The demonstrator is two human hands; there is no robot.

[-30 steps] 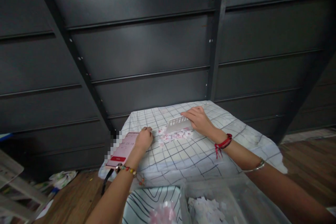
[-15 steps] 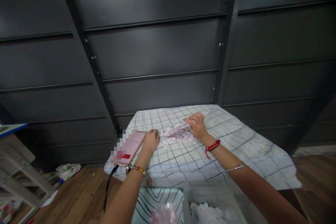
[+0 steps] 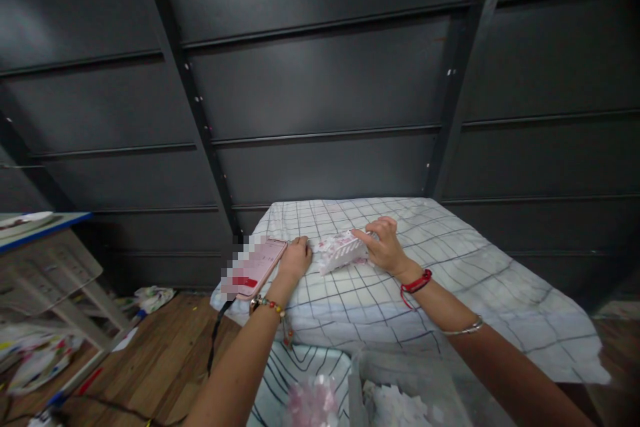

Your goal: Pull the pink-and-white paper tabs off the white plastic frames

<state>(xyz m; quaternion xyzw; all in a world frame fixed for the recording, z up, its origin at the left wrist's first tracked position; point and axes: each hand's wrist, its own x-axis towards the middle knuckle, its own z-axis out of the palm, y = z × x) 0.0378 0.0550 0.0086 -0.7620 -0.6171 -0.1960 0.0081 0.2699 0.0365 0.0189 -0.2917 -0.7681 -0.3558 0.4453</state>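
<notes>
My right hand [image 3: 386, 245] is closed on the right end of a small white slotted basket [image 3: 346, 255], which is tilted so its slotted side faces me. Small white and pink pieces [image 3: 334, 241] show along its upper edge, too small to name. Resting on the checked cloth [image 3: 440, 280], my left hand [image 3: 296, 257] lies palm down beside a pink phone [image 3: 260, 265], fingers stretched forward and nothing visible in them. What lies under the basket is mostly hidden.
Nearest me stand a striped tray [image 3: 280, 363] with pink clear packets [image 3: 315, 401] and a clear plastic bin [image 3: 435, 373] of white pieces [image 3: 395, 405]. A blue-edged table [image 3: 55, 253] stands left. Dark panels [image 3: 320, 93] rise behind the cloth. A black cable [image 3: 214, 337] hangs from the phone.
The basket has tipped in my right hand, and its slotted side now shows where loose pink and white pieces were visible before. My left hand stays beside the phone. The view has shifted left.
</notes>
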